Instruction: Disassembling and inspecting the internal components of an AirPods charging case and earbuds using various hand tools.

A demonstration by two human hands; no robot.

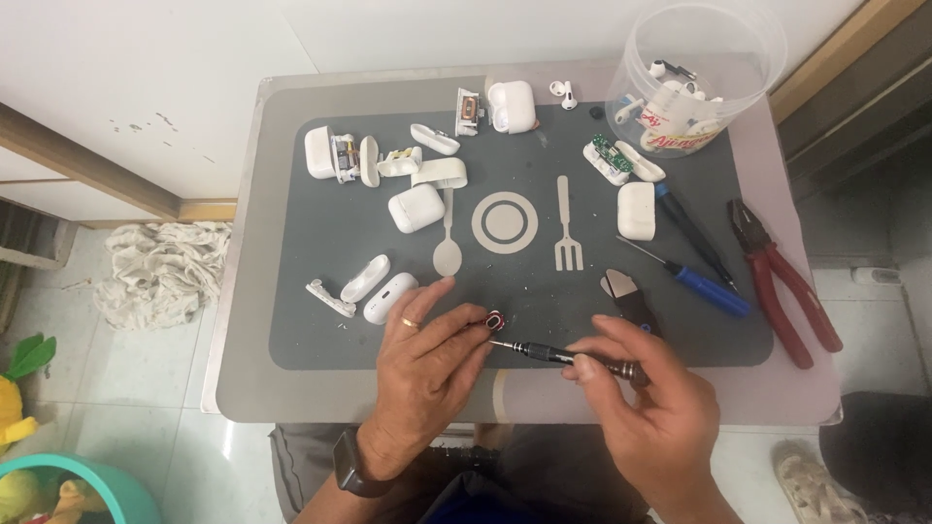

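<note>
Here the left hand (pixel 422 374) pinches a small part (pixel 495 319) at the desk's (pixel 291 388) near edge; the right hand (pixel 646 412), fingers clamped on a screwdriver (pixel 558 355), meets it. Best practice, by judgement: steady the part and keep the tip square to it.

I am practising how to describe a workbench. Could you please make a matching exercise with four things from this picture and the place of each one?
Things:
1. precision screwdriver
2. red-handled pliers
3. clear plastic tub
4. crumpled cloth

Places:
A. on the floor, left of the table
B. far right corner of the table
C. held in the right hand, tip at the small part in the left hand
D. right edge of the grey mat

Pairs: 1-C, 2-D, 3-B, 4-A
</note>
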